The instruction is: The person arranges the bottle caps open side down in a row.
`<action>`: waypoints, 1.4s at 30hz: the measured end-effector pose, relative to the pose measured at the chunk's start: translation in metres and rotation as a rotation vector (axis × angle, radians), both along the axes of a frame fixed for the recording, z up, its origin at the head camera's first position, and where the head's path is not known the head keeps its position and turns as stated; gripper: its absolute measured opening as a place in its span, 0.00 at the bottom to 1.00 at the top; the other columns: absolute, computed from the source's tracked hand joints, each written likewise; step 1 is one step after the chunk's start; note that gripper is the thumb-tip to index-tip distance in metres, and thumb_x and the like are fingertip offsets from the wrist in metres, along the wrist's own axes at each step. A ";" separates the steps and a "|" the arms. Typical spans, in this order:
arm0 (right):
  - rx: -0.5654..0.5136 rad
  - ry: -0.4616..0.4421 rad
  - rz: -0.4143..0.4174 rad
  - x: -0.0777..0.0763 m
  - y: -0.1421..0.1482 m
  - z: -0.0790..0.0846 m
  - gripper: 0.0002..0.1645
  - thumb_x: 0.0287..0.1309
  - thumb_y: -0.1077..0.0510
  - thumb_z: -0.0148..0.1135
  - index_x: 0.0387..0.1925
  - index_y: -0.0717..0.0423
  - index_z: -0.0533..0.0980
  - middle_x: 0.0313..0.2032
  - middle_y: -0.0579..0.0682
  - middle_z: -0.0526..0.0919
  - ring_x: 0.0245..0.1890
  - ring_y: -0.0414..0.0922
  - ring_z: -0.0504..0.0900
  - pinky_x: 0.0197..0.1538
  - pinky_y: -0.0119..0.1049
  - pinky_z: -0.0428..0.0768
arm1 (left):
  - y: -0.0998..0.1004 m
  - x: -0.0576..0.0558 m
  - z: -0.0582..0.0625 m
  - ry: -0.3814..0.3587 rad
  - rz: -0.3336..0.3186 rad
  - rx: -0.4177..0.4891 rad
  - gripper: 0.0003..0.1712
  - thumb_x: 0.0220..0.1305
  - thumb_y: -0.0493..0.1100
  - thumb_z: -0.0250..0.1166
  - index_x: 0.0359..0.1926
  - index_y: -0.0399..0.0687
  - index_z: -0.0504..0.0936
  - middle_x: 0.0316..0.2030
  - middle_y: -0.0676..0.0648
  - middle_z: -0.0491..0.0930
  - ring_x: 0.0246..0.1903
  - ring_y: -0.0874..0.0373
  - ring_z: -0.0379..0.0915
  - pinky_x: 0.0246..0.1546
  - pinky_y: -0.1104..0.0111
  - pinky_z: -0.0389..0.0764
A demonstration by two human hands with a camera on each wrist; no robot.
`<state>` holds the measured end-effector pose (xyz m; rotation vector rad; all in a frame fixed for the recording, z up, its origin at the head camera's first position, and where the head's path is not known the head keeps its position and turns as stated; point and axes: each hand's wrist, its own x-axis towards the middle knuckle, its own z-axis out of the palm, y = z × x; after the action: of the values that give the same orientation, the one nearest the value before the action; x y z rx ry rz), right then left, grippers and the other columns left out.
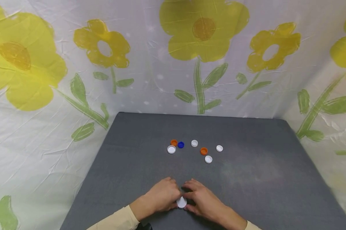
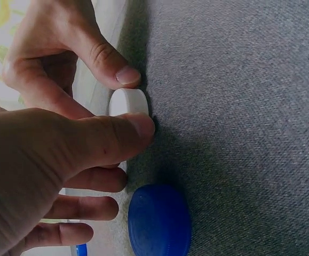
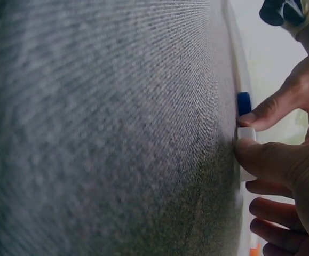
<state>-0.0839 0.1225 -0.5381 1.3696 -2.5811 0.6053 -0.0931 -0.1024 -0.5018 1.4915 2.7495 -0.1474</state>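
The head view is bright, the gray tabletop (image 1: 256, 174) faintly sheened — wrist views look dimmer, right-wrist foreground blurred.

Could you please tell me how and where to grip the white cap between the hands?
Probably pinch the white cap by its round side wall, at the near and far edges, from the right: it lies flat, and the blue cap sits close on its left.
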 end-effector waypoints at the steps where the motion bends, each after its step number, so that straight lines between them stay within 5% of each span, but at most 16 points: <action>1: 0.009 -0.006 -0.001 0.001 0.000 0.000 0.20 0.50 0.52 0.88 0.46 0.52 0.92 0.57 0.51 0.89 0.61 0.50 0.87 0.70 0.52 0.81 | 0.001 0.000 0.000 -0.006 0.002 -0.006 0.12 0.59 0.59 0.84 0.38 0.64 0.92 0.34 0.61 0.90 0.34 0.64 0.81 0.39 0.68 0.77; 12: 0.056 -0.072 -0.022 0.005 0.000 0.004 0.20 0.54 0.51 0.86 0.48 0.52 0.92 0.60 0.51 0.87 0.64 0.50 0.85 0.73 0.52 0.79 | 0.001 0.003 -0.003 0.054 -0.016 0.021 0.13 0.58 0.59 0.85 0.37 0.62 0.92 0.34 0.60 0.90 0.34 0.63 0.83 0.39 0.67 0.78; 19: 0.025 -0.073 -0.016 0.000 0.007 0.008 0.22 0.56 0.50 0.85 0.50 0.52 0.90 0.60 0.52 0.87 0.65 0.51 0.84 0.72 0.54 0.79 | -0.004 -0.003 0.006 0.044 -0.010 0.003 0.18 0.53 0.62 0.86 0.38 0.63 0.92 0.33 0.61 0.89 0.35 0.64 0.82 0.41 0.67 0.78; 24: -0.022 -0.018 -0.048 -0.012 0.019 0.014 0.23 0.54 0.51 0.86 0.49 0.55 0.90 0.59 0.53 0.88 0.63 0.52 0.86 0.71 0.56 0.80 | -0.007 -0.014 0.016 0.018 0.038 -0.016 0.18 0.57 0.64 0.84 0.39 0.61 0.92 0.33 0.61 0.87 0.35 0.63 0.80 0.40 0.67 0.78; 32: -0.023 0.057 -0.121 -0.037 0.044 0.032 0.23 0.54 0.55 0.85 0.49 0.60 0.89 0.57 0.57 0.88 0.61 0.57 0.86 0.67 0.57 0.82 | -0.010 -0.040 0.031 0.135 0.036 0.046 0.19 0.58 0.63 0.83 0.34 0.57 0.88 0.32 0.57 0.86 0.36 0.58 0.82 0.39 0.63 0.81; 42: -0.014 0.138 -0.234 -0.067 0.070 0.051 0.24 0.53 0.59 0.86 0.50 0.64 0.88 0.55 0.61 0.89 0.59 0.60 0.87 0.66 0.58 0.82 | -0.001 -0.067 0.051 0.111 0.054 0.106 0.19 0.62 0.59 0.82 0.36 0.52 0.87 0.33 0.55 0.87 0.33 0.58 0.82 0.36 0.62 0.85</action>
<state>-0.1513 0.1928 -0.4873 1.0434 -2.5683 0.4716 -0.1600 -0.1032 -0.4509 1.4731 2.9261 -0.0876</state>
